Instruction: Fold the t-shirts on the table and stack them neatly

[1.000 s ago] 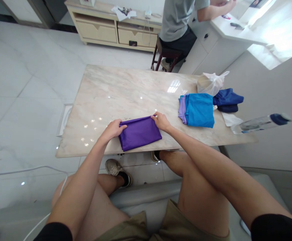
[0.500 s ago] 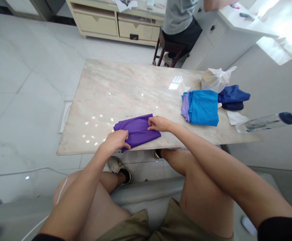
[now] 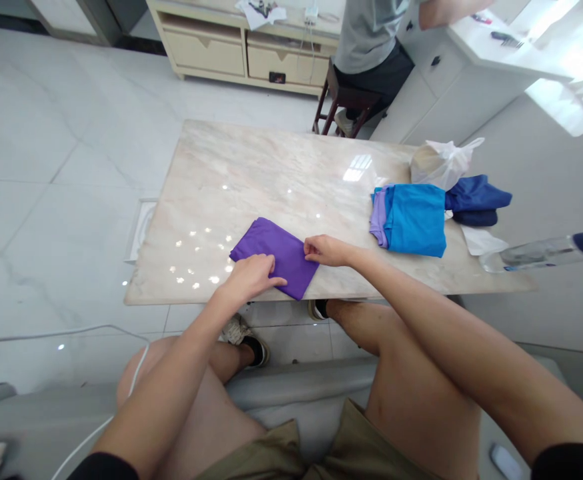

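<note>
A folded purple cloth (image 3: 271,250) lies near the front edge of the marble table (image 3: 251,173), turned at a slant. My left hand (image 3: 251,277) rests on its near edge with the fingers pressed down on the fabric. My right hand (image 3: 324,251) pinches the cloth's right corner, fingers closed on it. To the right a folded blue cloth (image 3: 416,219) lies on top of a lilac one (image 3: 379,217).
A dark blue garment (image 3: 476,197), a white plastic bag (image 3: 441,163) and a tissue (image 3: 481,240) sit at the table's far right. A clear bottle with a blue cap (image 3: 546,252) overhangs the right edge. Another person (image 3: 376,33) sits on a stool beyond the table.
The purple cloth has been turned from lying across to lying at a slant. My left hand slid from its far left corner to its near edge; my right hand stayed at the right corner.
</note>
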Motion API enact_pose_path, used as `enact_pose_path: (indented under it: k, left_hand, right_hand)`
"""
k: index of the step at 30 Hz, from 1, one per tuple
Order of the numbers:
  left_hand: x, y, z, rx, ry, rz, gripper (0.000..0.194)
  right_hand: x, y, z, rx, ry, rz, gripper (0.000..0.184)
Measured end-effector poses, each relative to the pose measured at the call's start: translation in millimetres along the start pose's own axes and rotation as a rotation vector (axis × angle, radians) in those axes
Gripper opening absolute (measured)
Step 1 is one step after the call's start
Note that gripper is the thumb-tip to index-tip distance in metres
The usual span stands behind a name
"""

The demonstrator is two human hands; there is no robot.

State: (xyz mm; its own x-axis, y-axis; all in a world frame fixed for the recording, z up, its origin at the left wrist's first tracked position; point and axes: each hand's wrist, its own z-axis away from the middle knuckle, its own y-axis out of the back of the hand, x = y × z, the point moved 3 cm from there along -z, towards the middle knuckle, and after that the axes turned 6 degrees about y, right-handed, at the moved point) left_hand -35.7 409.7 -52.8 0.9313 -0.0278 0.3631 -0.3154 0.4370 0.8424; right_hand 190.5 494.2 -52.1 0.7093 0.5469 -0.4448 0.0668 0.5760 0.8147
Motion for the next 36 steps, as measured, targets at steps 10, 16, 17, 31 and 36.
enact_pose_path:
  k: [10,16,17,31,36]
  left_hand:
    - [-36.8,39.8,0.2,0.457,0.301,-0.028,0.021]
    - [-46.9,51.4,-6.2,0.701,0.355,0.586,0.018]
    - [-49.8,55.2,-7.2,0.764,0.346,0.705,0.016]
    - [-150.8,94.5,63.1,1.542,0.235,1.752,0.015]
    - [-180.2,94.4,79.1,1.669,0.235,1.835,0.016]
  right_hand:
    - [-18.8,10.7,1.4,0.04,0.026,0.04,0.026]
    - [-48.5,-37.7,-19.1,0.256,0.242,0.182,0.071]
    - [-50.7,-49.3,-24.0,0.249,0.262,0.181,0.074]
    - [-132.8,-63.3,-202.5,0.389,0.146,0.123,0.082]
    - [-145.9,-43.9,-263.5,0.388,0.123,0.128,0.08]
